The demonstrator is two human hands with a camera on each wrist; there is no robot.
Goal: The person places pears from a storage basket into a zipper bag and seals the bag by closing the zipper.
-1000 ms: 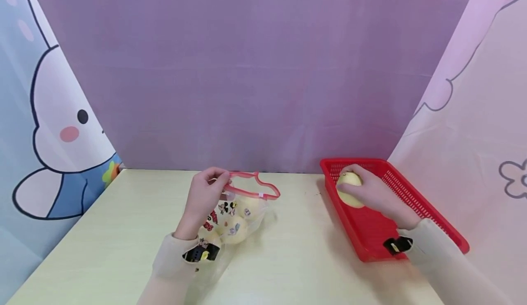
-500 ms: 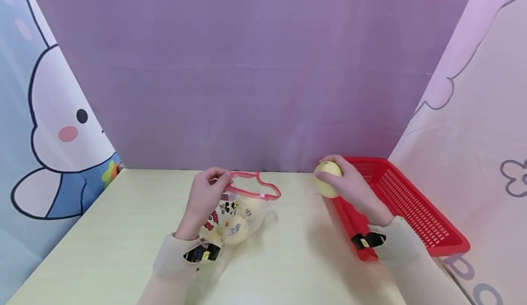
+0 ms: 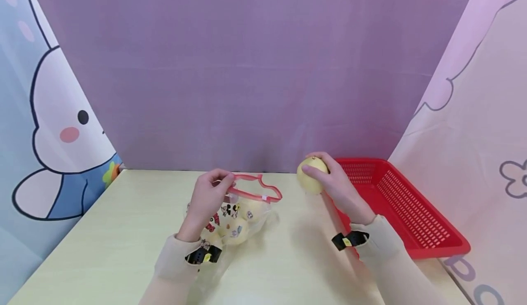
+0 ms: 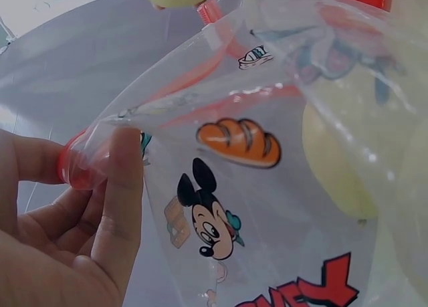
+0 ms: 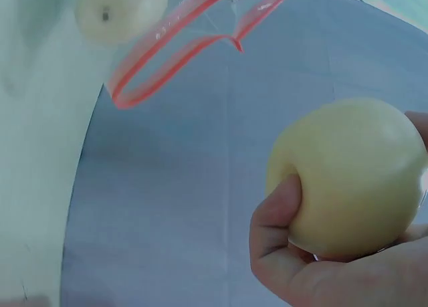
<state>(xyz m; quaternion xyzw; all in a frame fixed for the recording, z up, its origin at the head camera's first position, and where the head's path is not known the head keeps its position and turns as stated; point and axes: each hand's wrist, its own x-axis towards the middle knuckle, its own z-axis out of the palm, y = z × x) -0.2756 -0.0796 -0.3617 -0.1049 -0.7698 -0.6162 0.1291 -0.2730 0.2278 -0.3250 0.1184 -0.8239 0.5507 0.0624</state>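
A clear plastic zip bag (image 3: pixel 255 216) with a red zip edge and cartoon prints rests on the table at centre. Several pale yellow pears (image 3: pixel 237 231) show through its plastic. My left hand (image 3: pixel 206 197) pinches the bag's red edge between thumb and fingers, seen closely in the left wrist view, and the bag's mouth gapes toward the right. My right hand (image 3: pixel 339 186) grips another pale yellow pear (image 3: pixel 308 182), raised between the bag and the red basket. In the right wrist view, the thumb presses into this pear's side (image 5: pixel 348 180).
A red plastic basket (image 3: pixel 380 200) with perforated walls stands at the right, its inside floor showing bare. The pale table (image 3: pixel 103 241) ends at a purple cloth backdrop (image 3: pixel 247 76). Printed cloths hang on the left (image 3: pixel 53 136) and right (image 3: pixel 473 158).
My right hand has carried the pear up out of the basket and leftward past its rim, nearer the bag. My left hand stays almost still, holding the bag's edge.
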